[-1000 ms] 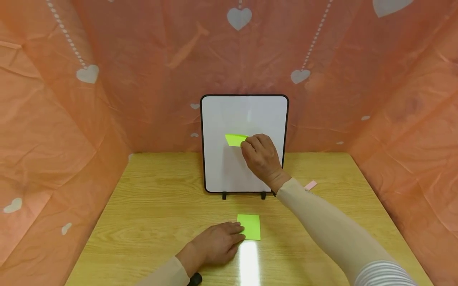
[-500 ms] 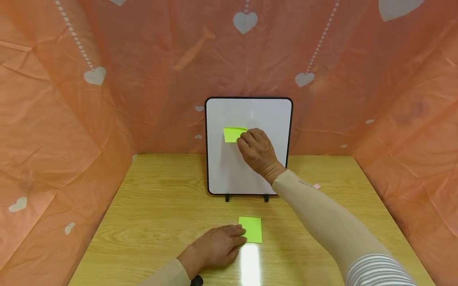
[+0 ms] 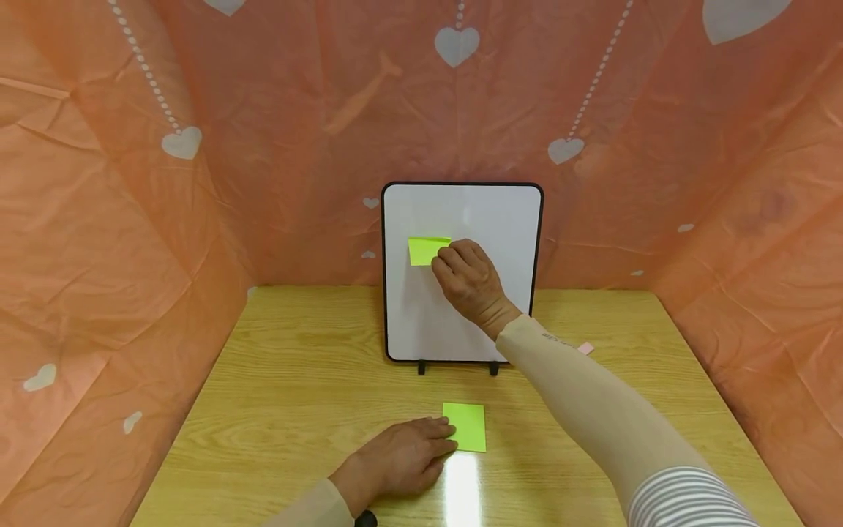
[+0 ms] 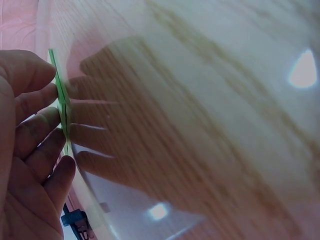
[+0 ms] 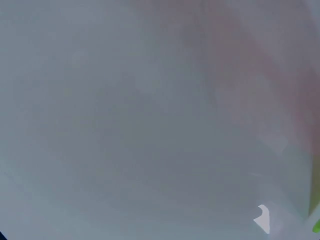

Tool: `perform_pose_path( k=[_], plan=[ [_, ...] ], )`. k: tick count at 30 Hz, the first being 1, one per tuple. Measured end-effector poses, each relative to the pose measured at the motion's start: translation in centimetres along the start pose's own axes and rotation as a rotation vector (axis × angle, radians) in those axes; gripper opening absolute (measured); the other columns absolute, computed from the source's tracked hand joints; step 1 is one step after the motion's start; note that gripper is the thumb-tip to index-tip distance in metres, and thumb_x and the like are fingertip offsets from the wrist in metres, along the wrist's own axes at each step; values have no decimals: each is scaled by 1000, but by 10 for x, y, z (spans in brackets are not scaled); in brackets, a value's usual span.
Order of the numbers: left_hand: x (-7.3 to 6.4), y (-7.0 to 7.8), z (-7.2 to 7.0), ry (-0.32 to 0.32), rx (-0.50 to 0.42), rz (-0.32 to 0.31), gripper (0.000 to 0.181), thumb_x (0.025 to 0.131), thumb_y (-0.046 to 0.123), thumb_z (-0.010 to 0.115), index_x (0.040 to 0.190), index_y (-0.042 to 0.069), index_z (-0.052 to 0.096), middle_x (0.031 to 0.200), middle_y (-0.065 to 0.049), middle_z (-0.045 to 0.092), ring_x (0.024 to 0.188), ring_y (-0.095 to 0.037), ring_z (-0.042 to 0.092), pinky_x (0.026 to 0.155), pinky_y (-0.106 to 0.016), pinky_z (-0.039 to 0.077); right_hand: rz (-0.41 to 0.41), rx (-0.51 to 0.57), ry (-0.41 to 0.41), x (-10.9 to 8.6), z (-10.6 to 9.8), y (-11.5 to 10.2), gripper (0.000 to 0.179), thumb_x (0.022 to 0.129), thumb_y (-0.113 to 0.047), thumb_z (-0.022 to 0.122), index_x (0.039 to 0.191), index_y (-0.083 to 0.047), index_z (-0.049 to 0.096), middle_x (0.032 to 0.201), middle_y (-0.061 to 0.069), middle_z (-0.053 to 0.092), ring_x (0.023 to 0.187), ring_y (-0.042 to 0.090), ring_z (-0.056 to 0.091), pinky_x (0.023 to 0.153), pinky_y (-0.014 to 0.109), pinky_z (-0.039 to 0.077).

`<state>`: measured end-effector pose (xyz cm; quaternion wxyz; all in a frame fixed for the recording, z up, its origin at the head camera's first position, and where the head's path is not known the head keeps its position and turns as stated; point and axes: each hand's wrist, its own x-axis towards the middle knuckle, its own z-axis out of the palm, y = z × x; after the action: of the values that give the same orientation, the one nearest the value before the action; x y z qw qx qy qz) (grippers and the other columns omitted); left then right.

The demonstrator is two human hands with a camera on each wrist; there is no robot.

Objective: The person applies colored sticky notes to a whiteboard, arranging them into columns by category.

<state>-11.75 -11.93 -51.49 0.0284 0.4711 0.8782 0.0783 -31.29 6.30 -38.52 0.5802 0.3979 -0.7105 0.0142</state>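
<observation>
In the head view, my right hand [image 3: 469, 279] pinches a yellow-green sticky note [image 3: 421, 252] by its right side, in front of a black-framed whiteboard [image 3: 424, 322]. The note's top edge looks slightly bent; whether it touches the board is unclear. On the table, the outstretched fingers of my left hand [image 3: 402, 457] rest on the left edge of a matching sticky note pad [image 3: 470, 427]. From the left wrist, that pad [image 4: 59, 82] appears edge-on beside the fingertips. The right wrist view is mostly pale board surface, with the hand out of sight.
Two small black feet support the whiteboard on the wooden table [image 3: 296, 351]. A small pink strip [image 3: 586, 348] lies right of the board, partly behind my right forearm. An orange curtain [image 3: 296, 183] with hearts encloses the back and sides.
Over the last second, my right hand has shifted the sticky note up and left across the board's front. My left hand stays on the pad. The camera view has tilted slightly.
</observation>
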Motion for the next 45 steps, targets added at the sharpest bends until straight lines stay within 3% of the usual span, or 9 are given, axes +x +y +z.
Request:
perform_pose_path(
  k=[12, 18, 27, 41, 45],
  plan=[
    [0, -3, 2, 10, -26, 11, 36, 111, 28, 52, 142, 19, 69, 152, 0, 61, 146, -16, 53, 122, -30, 43, 6, -20, -16, 0, 6, -2, 18, 94, 3, 74, 81, -5, 64, 90, 8, 70, 88, 24, 64, 87, 35, 58],
    [0, -3, 2, -2, -37, 9, 37, 111, 28, 51, 143, 19, 68, 153, 1, 60, 147, -16, 52, 123, -31, 42, 9, -13, -23, -2, 9, -3, 20, 90, 3, 79, 80, -5, 63, 89, 8, 70, 88, 25, 64, 86, 36, 58],
    [0, -3, 2, 2, -13, 19, 37, 110, 30, 52, 143, 20, 68, 152, 2, 60, 147, -15, 52, 121, -29, 44, 20, -2, -33, -5, 13, -4, 25, 90, 5, 77, 75, -6, 60, 85, 8, 69, 85, 24, 64, 85, 35, 59],
    [-1, -3, 2, 2, -11, 15, 37, 110, 30, 54, 143, 19, 68, 152, 2, 61, 146, -15, 52, 121, -29, 44, 54, 3, -92, -11, 14, -5, 16, 96, -2, 73, 82, -5, 67, 91, 7, 74, 90, 24, 69, 89, 35, 60],
    [0, -3, 1, -3, -14, 12, 37, 110, 30, 54, 143, 19, 68, 152, 2, 61, 147, -15, 52, 121, -29, 44, 53, 18, -107, -12, 15, -5, 6, 95, -3, 75, 89, -4, 73, 96, 8, 77, 94, 25, 71, 92, 36, 61]
  ],
)
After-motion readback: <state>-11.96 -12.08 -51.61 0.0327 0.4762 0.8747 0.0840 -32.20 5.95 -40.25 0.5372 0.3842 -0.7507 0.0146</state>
